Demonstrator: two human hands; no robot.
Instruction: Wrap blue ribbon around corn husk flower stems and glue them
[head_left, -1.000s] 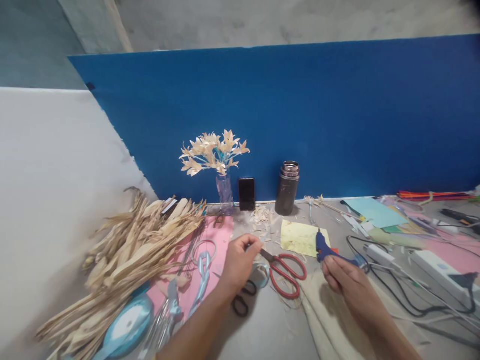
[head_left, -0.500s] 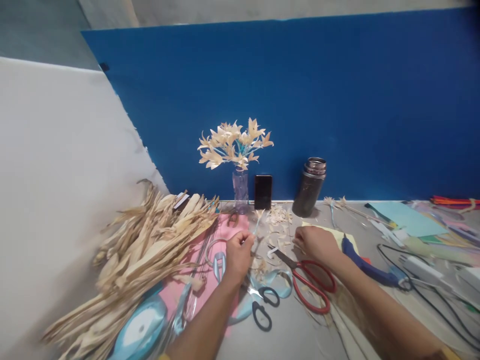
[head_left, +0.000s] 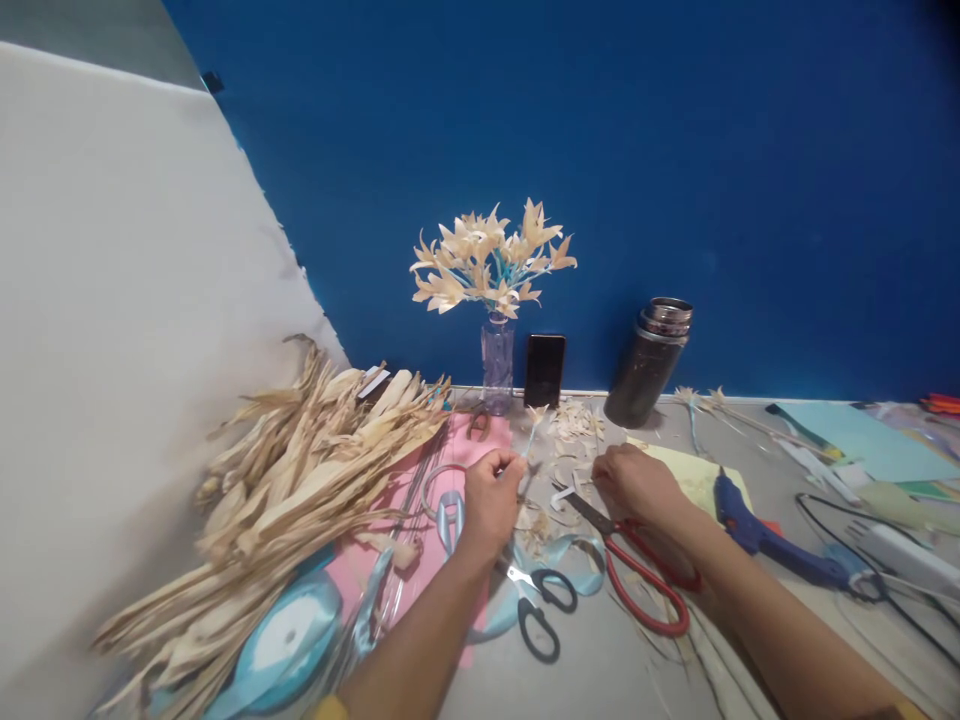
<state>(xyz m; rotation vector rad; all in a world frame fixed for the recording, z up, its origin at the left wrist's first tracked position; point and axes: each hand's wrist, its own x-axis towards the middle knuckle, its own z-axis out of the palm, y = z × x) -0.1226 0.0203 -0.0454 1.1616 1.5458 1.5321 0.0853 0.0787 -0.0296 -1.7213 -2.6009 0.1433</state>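
My left hand [head_left: 491,500] is closed in a pinch on the thin blue stem of a small corn-husk flower [head_left: 535,414], which stands upright above the fingertips. To the right, my right hand [head_left: 637,480] is low over the table beside the yellow paper [head_left: 697,475], with its fingers curled; anything in them is hidden. Red-handled scissors [head_left: 649,590] lie under the right wrist with blades pointing left. Black-handled scissors [head_left: 544,610] and light blue ribbon [head_left: 577,560] lie between my forearms. Husk scraps [head_left: 577,420] are scattered between and beyond the hands.
Dried corn husks [head_left: 300,480] are heaped at left, near a blue ribbon roll [head_left: 289,640] and pink paper [head_left: 420,570]. Behind stand a vase [head_left: 496,365] of husk flowers, a phone [head_left: 544,370] and a steel flask [head_left: 649,365]. A blue glue gun [head_left: 780,545] and cables lie right.
The camera view has shifted, so the scene sits farther right and mostly higher. Against the table, my right hand has edged slightly left. My left hand keeps hold of the flower stem.
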